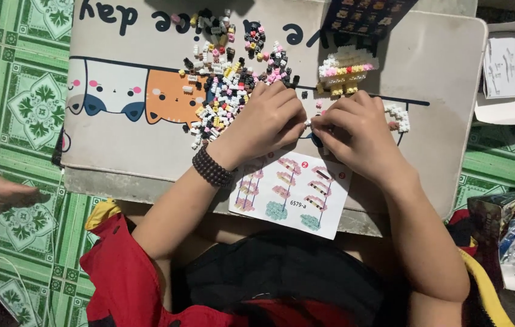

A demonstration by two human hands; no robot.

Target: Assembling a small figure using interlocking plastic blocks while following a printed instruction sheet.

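Your left hand [269, 118] and right hand [354, 130] meet just above the instruction sheet [291, 194], fingers pinching a tiny brick piece [308, 123] between them. Beyond the sheet, a yellow-and-pink model [345, 72] stands partly built. The loose brick pile [230, 66] stays large; in my judgement, much assembly remains.

The person wears a dark beaded bracelet [212, 167] on the left wrist. Both forearms are bare. A red garment [121, 275] with a yellow edge covers the lap, with black clothing [288, 272] beside it.
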